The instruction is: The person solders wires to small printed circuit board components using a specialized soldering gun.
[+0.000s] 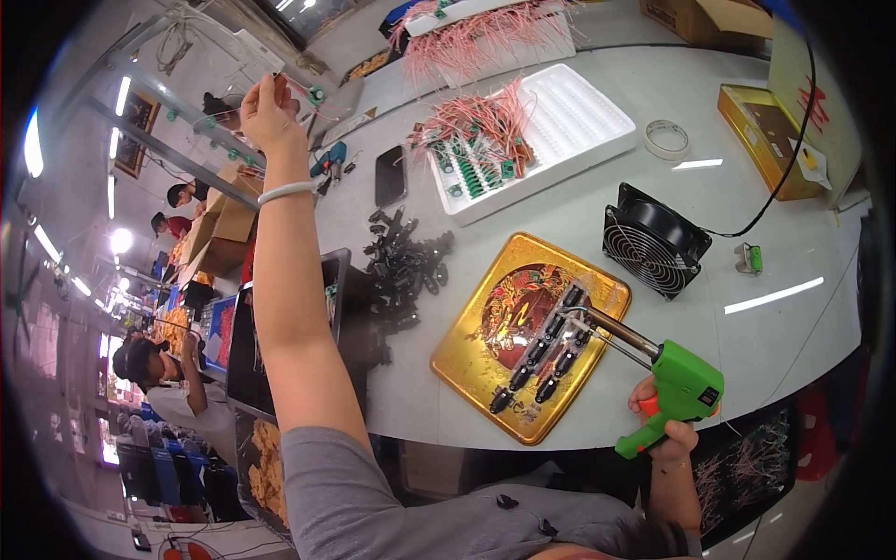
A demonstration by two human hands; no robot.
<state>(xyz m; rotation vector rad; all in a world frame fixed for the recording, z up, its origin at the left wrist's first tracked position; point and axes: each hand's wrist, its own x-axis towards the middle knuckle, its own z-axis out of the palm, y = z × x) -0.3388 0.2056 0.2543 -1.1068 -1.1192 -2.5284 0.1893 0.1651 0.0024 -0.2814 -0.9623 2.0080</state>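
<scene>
Pale tabletop (803,247); right grip (670,437) clasps green soldering gun (689,383); left grip (271,119) raised, I can't tell its hold.

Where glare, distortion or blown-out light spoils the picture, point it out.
Head view: white glare streaks the table; its near edge appears bowed; a lamp at far left shows overexposed; the corners are black; the green gun-shaped tool looks fairly sharp.

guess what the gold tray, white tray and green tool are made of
Gold tray: probably metal, glossy, judging by its bright highlights. White tray: likely foam or plastic, matte, with moulded pockets. Green tool: apparently smooth plastic body, evenly coloured; its barrel looks metallic, with a sheen.
</scene>
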